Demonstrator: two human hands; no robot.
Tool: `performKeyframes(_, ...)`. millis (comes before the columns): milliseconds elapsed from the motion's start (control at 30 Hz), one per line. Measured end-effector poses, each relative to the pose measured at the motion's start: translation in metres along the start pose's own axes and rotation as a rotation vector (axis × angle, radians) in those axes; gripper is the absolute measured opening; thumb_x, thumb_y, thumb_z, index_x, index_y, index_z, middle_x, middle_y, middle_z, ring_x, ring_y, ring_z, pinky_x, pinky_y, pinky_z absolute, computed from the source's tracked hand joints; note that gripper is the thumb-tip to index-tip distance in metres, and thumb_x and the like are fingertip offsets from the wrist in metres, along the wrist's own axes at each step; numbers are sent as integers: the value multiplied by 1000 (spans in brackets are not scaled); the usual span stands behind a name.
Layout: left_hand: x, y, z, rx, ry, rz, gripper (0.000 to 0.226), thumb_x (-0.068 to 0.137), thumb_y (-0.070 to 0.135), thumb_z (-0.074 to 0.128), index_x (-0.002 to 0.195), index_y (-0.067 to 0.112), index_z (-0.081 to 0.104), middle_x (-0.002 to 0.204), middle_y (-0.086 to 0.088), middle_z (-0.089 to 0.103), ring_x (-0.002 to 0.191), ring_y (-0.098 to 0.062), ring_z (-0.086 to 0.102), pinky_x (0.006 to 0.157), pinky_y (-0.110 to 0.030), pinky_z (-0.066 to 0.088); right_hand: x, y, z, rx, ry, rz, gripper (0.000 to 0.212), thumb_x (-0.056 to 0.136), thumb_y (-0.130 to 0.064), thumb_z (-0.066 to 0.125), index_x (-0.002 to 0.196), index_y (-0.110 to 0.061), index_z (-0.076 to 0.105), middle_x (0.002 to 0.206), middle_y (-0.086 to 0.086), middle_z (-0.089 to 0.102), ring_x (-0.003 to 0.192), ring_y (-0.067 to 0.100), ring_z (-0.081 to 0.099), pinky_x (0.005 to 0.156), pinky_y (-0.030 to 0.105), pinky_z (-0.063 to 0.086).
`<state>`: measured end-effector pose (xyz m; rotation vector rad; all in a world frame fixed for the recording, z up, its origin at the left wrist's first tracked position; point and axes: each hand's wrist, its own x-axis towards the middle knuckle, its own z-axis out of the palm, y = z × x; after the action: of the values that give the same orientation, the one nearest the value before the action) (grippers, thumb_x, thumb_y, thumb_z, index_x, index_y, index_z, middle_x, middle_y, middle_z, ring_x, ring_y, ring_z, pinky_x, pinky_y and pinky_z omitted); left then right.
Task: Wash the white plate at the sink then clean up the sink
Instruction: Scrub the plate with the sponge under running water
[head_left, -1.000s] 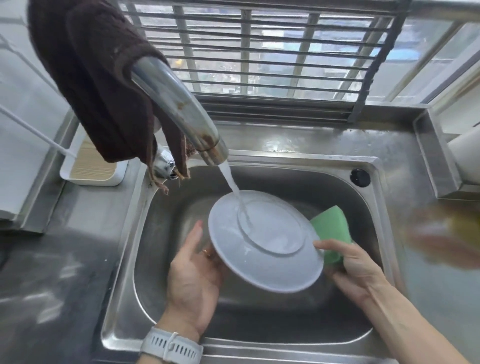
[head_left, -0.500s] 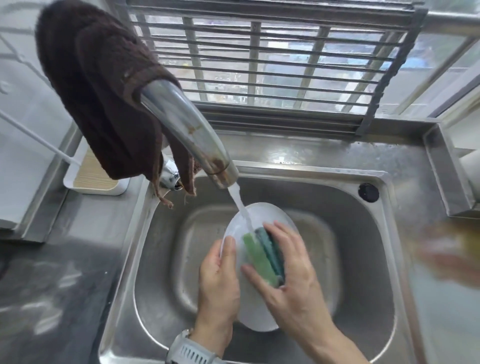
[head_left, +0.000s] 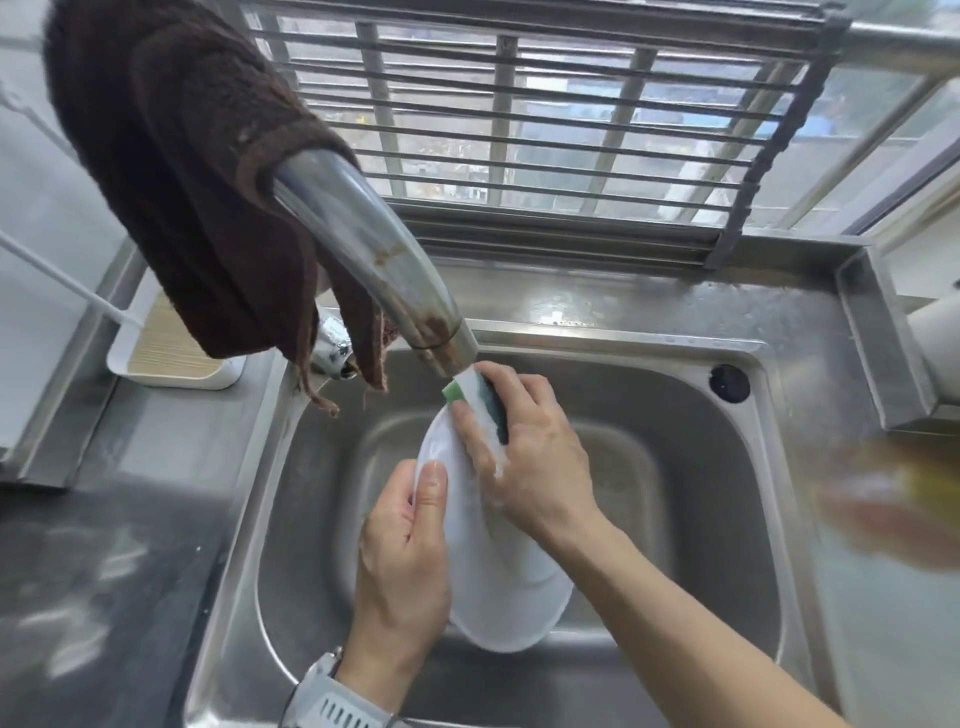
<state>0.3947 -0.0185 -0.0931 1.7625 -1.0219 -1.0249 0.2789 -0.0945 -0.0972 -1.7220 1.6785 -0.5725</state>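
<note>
Now scrubbing: right hand (head_left: 524, 457) has pushed the sponge (head_left: 475, 400) up to the plate (head_left: 498, 587) top, under the tap (head_left: 374, 265) stream
Plate: centre frame, tilted over the sink (head_left: 727, 519)
Left hand (head_left: 402, 561): closed on the plate's left rim
Right hand: fingers curled, pressing the sponge
Meaning: washing underway, sink cleanup not yet begun

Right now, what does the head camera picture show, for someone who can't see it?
Two hands wash a white plate over a steel sink: the left hand holds its edge while the right hand scrubs with a green sponge under the running faucet. A brown cloth hangs on it.
</note>
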Motion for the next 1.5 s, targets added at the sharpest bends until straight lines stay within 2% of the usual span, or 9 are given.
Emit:
performKeyframes(300, -15, 6, -18, -159, -24, -10, 43, 96, 54, 45, 80, 15, 53, 68, -6, 53, 63, -15, 47, 58, -38, 44, 8, 62, -11, 769, 28, 824, 42, 90, -50, 63, 128, -32, 60, 107, -2, 69, 95, 23, 68, 88, 41, 57)
performKeyframes(500, -8, 8, -27, -516, -228, -323, 34, 83, 31, 60, 110, 16, 74, 106, -19, 76, 97, -34, 71, 85, -49, 52, -3, 61, -10, 558, 206, 465, 36, 88, -55, 62, 121, -41, 58, 112, -12, 67, 104, 9, 63, 99, 40, 51)
performKeyframes(600, 6, 14, -31, -398, -298, -373, 42, 79, 41, 75, 113, 18, 76, 105, -15, 79, 100, -39, 75, 93, -56, 57, -5, 47, -13, 334, 176, 219, 33, 90, -51, 63, 122, -44, 56, 108, -6, 60, 96, -4, 57, 87, 10, 44)
performKeyframes(767, 5, 13, -27, -398, -206, -407, 29, 76, 33, 81, 95, 11, 82, 91, -16, 81, 81, -31, 78, 69, -38, 62, -2, 24, -16, 160, 195, -20, 37, 91, -49, 62, 127, -43, 55, 105, -7, 52, 93, -3, 53, 79, 6, 41)
performKeyframes(933, -12, 7, -17, -505, 28, -395, 22, 70, 32, 87, 83, 15, 84, 84, -14, 80, 71, -24, 75, 57, -32, 61, -7, 33, -5, 350, 190, 434, 37, 94, -56, 51, 128, -42, 50, 115, -3, 61, 104, 15, 57, 91, 33, 44)
performKeyframes(1067, -18, 5, -13, -569, 46, -405, 26, 65, 33, 84, 86, 19, 85, 91, -8, 81, 82, -21, 75, 78, -36, 59, -31, 49, 14, 859, 171, 785, 36, 95, -51, 55, 125, -31, 49, 111, -8, 65, 97, 14, 64, 95, 43, 52)
performKeyframes(1167, -22, 6, -19, -572, -71, -401, 35, 65, 18, 91, 99, 14, 82, 101, -16, 80, 89, -26, 75, 83, -41, 59, -33, 53, 15, 759, 296, 679, 31, 96, -49, 55, 121, -31, 53, 112, -8, 65, 99, 10, 64, 90, 37, 52)
performKeyframes(1367, 0, 10, -35, -522, -54, -445, 51, 68, 42, 89, 107, 11, 78, 101, -12, 81, 92, -29, 78, 72, -38, 60, -11, 31, -13, 346, 264, 205, 30, 94, -53, 57, 122, -46, 52, 108, -9, 61, 99, 2, 58, 85, 19, 45)
performKeyframes(1500, -7, 18, -20, -523, 37, -407, 30, 63, 47, 80, 79, 22, 84, 83, -5, 81, 70, -16, 76, 59, -30, 60, -5, 25, -5, 507, 301, 456, 39, 92, -59, 52, 127, -42, 53, 109, -13, 63, 104, 12, 60, 96, 38, 50)
